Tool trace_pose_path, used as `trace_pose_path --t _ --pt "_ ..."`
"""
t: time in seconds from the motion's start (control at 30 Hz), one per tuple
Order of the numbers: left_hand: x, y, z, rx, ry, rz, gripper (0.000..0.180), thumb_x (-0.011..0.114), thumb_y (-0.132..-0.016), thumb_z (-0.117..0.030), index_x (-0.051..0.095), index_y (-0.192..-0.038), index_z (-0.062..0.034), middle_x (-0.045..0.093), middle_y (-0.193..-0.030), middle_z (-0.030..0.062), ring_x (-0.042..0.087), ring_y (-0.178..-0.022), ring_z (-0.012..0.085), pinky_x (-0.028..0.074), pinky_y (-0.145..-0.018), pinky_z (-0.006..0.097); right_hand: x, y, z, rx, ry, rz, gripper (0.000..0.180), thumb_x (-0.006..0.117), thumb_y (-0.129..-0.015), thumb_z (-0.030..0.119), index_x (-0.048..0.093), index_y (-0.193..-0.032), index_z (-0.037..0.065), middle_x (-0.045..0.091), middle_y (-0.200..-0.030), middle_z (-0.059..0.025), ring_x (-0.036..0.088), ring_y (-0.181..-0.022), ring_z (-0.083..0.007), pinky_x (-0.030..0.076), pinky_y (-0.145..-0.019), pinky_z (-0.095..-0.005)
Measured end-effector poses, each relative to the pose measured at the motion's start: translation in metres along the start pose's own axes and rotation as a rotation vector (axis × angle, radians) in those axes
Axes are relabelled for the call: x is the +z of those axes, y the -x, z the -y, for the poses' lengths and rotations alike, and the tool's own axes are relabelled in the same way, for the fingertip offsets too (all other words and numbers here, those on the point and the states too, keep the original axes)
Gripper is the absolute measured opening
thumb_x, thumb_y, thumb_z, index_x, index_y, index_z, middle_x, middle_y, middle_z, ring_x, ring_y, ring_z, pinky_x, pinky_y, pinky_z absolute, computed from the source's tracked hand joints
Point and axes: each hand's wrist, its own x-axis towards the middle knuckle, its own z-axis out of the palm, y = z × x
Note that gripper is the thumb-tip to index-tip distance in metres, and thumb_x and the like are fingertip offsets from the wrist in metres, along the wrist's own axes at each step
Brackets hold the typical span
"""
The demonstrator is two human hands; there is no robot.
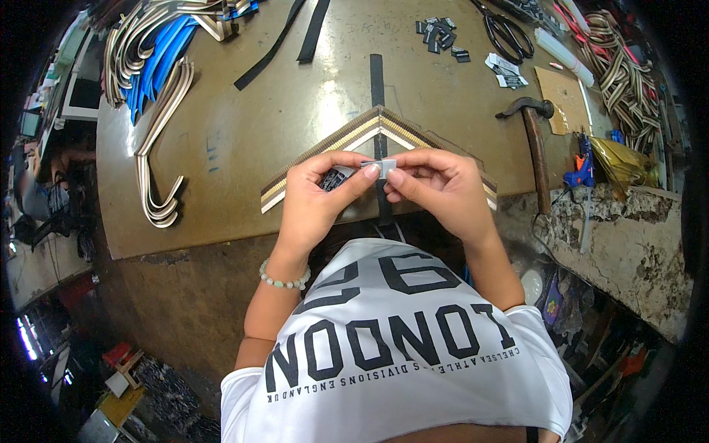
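The left hand (314, 193) and right hand (436, 188) jointly pinched a small grey rectangular tag (379, 167). They hovered above a striped, V-shaped woven strap (354, 136) on the brown tabletop (244, 125).

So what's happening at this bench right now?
A person stands at a brown worktable, both hands raised just above its near edge. The left hand and right hand pinch a small grey label between their fingertips; the left hand also holds a small dark tag. Beneath them lies a V-shaped striped band crossed by a black strap. A hammer, scissors and more small tags lie farther back.
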Motion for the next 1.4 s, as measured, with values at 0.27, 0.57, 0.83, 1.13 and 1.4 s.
trace_pose_path --t 0.27,0.57,0.83,1.13,1.4 --pt "-0.002 -0.014 0.001 0.063 -0.263 -0.043 0.020 0.076 -0.085 -0.016 0.072 -0.092 0.0019 0.066 -0.075 0.0023 0.054 -0.066 0.0048 0.045 -0.061 0.021 -0.016 -0.025 0.011 0.068 0.234 0.081 0.022 0.069 -0.093 0.013 0.068 -0.102 -0.007 0.070 -0.083 -0.0077 0.067 -0.074 -0.0107 0.055 -0.067 -0.0232" --pt "0.002 -0.055 0.008 0.241 -0.622 -0.144 0.020 0.074 -0.083 -0.016 0.069 -0.083 0.0029 0.064 -0.072 0.0142 0.058 -0.060 0.0215 0.049 -0.059 0.033 -0.028 -0.087 0.012 0.125 0.617 0.094 0.024 0.071 -0.091 0.020 0.064 -0.081 -0.002 0.063 -0.062 -0.0040 0.061 -0.053 -0.0091 0.049 -0.048 -0.0236" --pt "0.005 -0.052 0.011 0.236 -0.662 -0.192 0.019 0.073 -0.082 -0.014 0.063 -0.083 0.0015 0.059 -0.071 0.0121 0.055 -0.062 0.0229 0.047 -0.060 0.035 -0.026 -0.091 0.013 0.162 0.698 0.079 0.027 0.072 -0.089 0.021 0.064 -0.078 -0.002 0.062 -0.060 -0.0044 0.060 -0.049 -0.0098 0.048 -0.046 -0.0247" --pt "0.005 -0.050 0.015 0.290 -0.665 -0.172 0.013 0.071 -0.083 -0.012 0.063 -0.088 -0.0028 0.057 -0.073 0.0106 0.055 -0.065 0.0243 0.046 -0.063 0.037 -0.021 -0.074 0.029 0.118 0.819 0.047 0.025 0.073 -0.084 0.017 0.053 -0.085 0.001 0.062 -0.059 -0.0116 0.062 -0.049 -0.0175 0.048 -0.047 -0.0316" --pt "0.005 -0.052 0.022 0.322 -0.635 -0.183 0.011 0.071 -0.082 -0.011 0.067 -0.088 -0.0029 0.056 -0.071 0.0107 0.055 -0.065 0.0249 0.046 -0.063 0.037 -0.010 -0.038 0.005 -0.144 1.095 0.053 0.025 0.072 -0.080 0.010 0.052 -0.093 0.003 0.063 -0.079 -0.0183 0.063 -0.070 -0.0350 0.050 -0.065 -0.0414"
